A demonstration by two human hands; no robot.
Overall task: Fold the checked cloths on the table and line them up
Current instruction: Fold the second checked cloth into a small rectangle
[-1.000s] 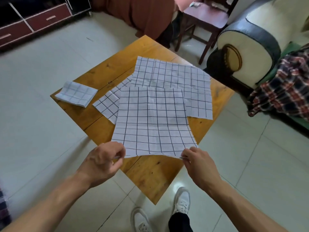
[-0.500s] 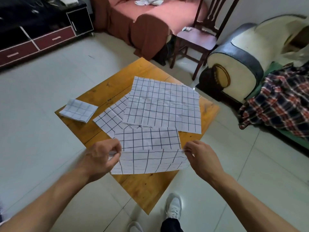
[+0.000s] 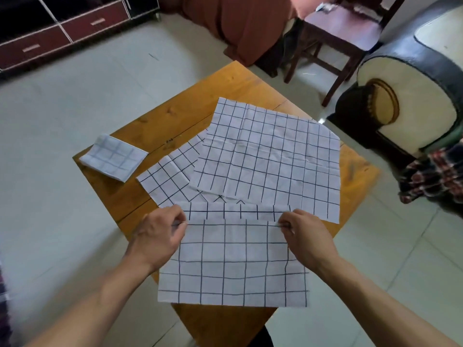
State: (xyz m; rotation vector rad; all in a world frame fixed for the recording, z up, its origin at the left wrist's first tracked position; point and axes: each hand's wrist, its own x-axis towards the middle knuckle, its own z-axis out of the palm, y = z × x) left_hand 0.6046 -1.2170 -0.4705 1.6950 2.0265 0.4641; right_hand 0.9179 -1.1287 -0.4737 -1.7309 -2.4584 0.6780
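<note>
On the wooden table [image 3: 190, 113] lie several white cloths with a black check. The nearest cloth [image 3: 233, 266] is doubled over towards the table's far side. My left hand [image 3: 160, 231] pinches its left corner and my right hand [image 3: 305, 234] pinches its right corner, both at the folded-over edge. A strip of its lower layer shows just beyond that edge. A large open cloth [image 3: 270, 159] lies flat behind it, partly over another open cloth [image 3: 170, 179]. One small folded cloth [image 3: 114, 157] rests near the table's left corner.
A dark wooden chair [image 3: 343, 28] and a cream armchair [image 3: 411, 91] stand beyond the table on the right, with a plaid blanket [image 3: 436, 176] beside them. A low cabinet [image 3: 62, 33] is at the far left. Pale floor tiles surround the table.
Both hands have carried the near edge of the front cloth up and away over itself, so the cloth now lies nearly doubled. The other cloths have not moved.
</note>
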